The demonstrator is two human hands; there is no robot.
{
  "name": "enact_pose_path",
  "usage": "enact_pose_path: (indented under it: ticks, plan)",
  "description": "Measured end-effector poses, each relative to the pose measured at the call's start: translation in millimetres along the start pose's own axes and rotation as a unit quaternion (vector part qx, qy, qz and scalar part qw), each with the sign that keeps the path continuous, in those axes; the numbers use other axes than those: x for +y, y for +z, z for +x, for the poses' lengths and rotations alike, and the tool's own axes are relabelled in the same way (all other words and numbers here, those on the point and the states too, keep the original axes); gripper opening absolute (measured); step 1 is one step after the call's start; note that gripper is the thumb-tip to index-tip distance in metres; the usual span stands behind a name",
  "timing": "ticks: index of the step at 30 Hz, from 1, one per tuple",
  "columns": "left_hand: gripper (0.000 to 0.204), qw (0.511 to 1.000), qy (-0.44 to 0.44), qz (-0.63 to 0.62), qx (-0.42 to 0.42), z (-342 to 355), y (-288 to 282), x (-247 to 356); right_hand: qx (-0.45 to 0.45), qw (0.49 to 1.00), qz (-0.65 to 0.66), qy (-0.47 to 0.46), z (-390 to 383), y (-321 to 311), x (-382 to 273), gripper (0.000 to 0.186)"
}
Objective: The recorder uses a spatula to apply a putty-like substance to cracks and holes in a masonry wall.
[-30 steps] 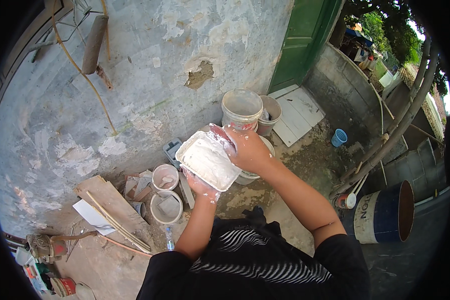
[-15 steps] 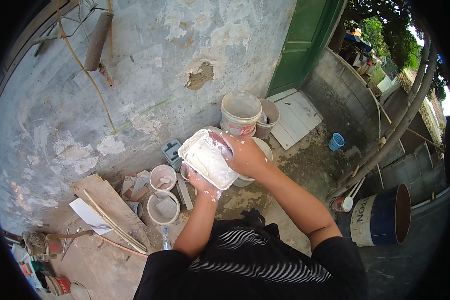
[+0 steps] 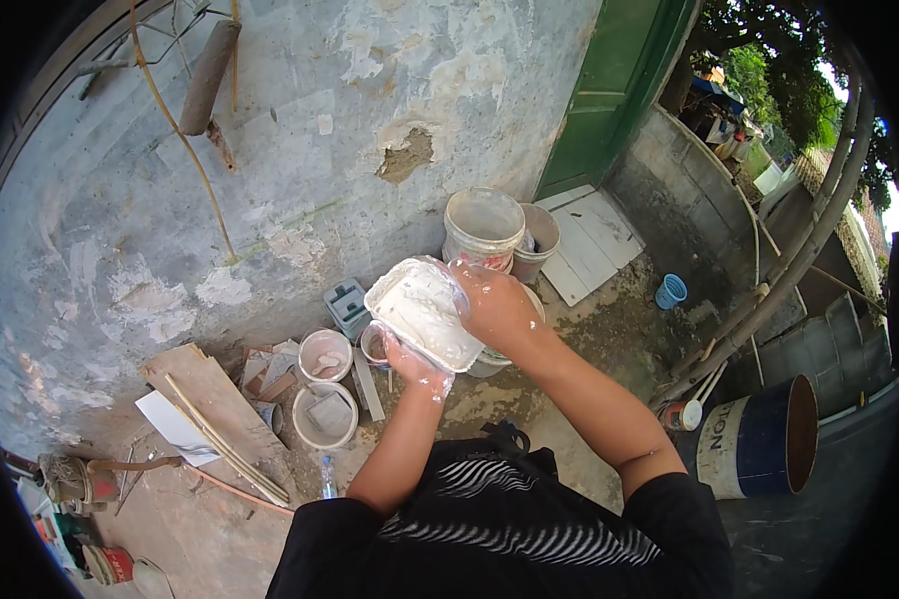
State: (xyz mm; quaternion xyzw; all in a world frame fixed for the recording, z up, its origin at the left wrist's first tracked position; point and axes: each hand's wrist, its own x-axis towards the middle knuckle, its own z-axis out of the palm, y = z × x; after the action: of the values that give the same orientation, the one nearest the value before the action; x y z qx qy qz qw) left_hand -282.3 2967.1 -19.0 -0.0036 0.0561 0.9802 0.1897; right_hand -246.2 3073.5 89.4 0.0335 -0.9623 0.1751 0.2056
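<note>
A shallow rectangular tray (image 3: 395,290) coated with white paste (image 3: 420,311) is tilted in front of me, above the ground. My left hand (image 3: 418,365) grips it from below, its fingers passing under the near left edge; white smears cover the hand. My right hand (image 3: 494,305) is closed at the tray's right side, knuckles up and flecked with white. Whatever it grips, if anything, is hidden behind its fingers and the paste.
Large buckets (image 3: 484,228) stand against the patched wall (image 3: 300,150). Smaller white tubs (image 3: 325,414), a toolbox (image 3: 347,302) and boards (image 3: 215,404) lie to the left. At right are a blue cup (image 3: 671,292), a drum (image 3: 759,439) and leaning poles (image 3: 769,290). A green door (image 3: 609,90) is behind.
The tray has tipped to show more of its white inside and shifted slightly right. My right hand has moved a little right and down along its side.
</note>
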Motion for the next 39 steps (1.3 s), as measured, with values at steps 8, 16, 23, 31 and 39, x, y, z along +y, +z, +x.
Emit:
enact_pose_path:
  ticks: [8,16,23,31,39]
  plan:
    - [0.067,0.999,0.025,0.036,0.021,-4,1,-2,0.039,0.999,-0.006,-0.015,-10,19,-2,0.034]
    - [0.065,1.0,0.021,0.018,-0.012,5,-4,2,0.005,0.998,0.063,-0.02,-6,20,7,0.039]
    - [0.066,0.999,0.029,0.021,-0.003,8,-16,8,-0.05,0.995,0.088,-0.027,-8,5,-4,0.039]
    - [0.064,0.999,0.015,0.031,-0.02,-2,6,2,-0.013,1.0,0.026,0.008,7,2,4,0.04]
    - [0.062,0.997,-0.005,0.083,-0.002,0,7,10,-0.08,0.994,0.04,-0.065,13,3,-13,0.038]
